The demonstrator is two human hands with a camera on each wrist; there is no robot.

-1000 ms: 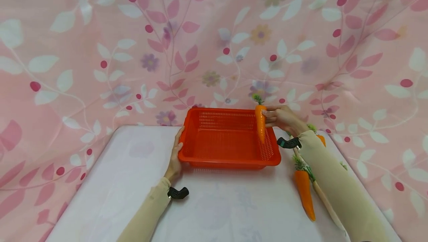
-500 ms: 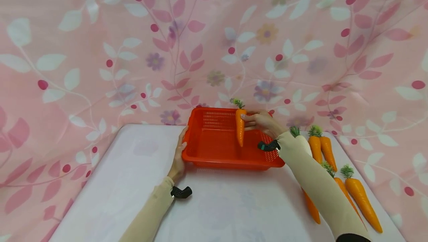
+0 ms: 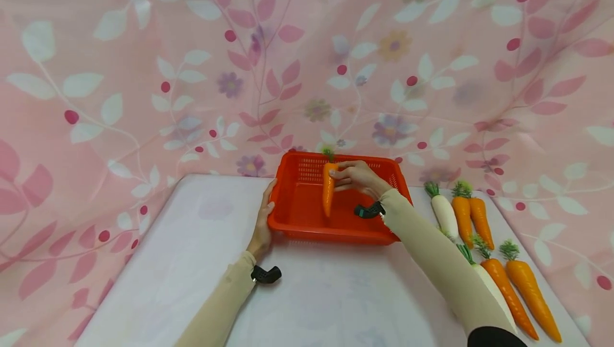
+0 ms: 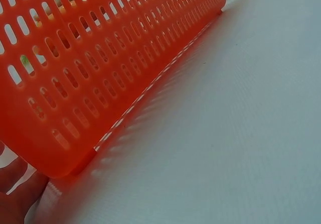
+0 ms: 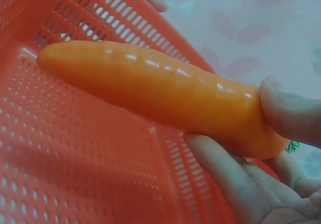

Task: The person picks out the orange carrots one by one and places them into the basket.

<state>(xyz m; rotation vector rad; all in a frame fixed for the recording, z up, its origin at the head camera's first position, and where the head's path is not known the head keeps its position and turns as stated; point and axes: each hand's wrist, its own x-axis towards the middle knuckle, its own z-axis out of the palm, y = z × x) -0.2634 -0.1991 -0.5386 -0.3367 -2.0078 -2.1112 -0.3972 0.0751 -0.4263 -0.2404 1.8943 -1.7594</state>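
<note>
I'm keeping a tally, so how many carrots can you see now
5 visible: one carrot in the right hand over the red basket, two carrots at the table's back right, two carrots at front right. The right sleeve may hide another; leaves show beside it.

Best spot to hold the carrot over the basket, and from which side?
Probably the thick end, just under the green top, from the right in the head view. The carrot hangs nearly upright, tip down, its glossy body tapering, so the tip would likely slip more. In the basket, the left wall looks nearer than the right, leaving more room rightward.
</note>
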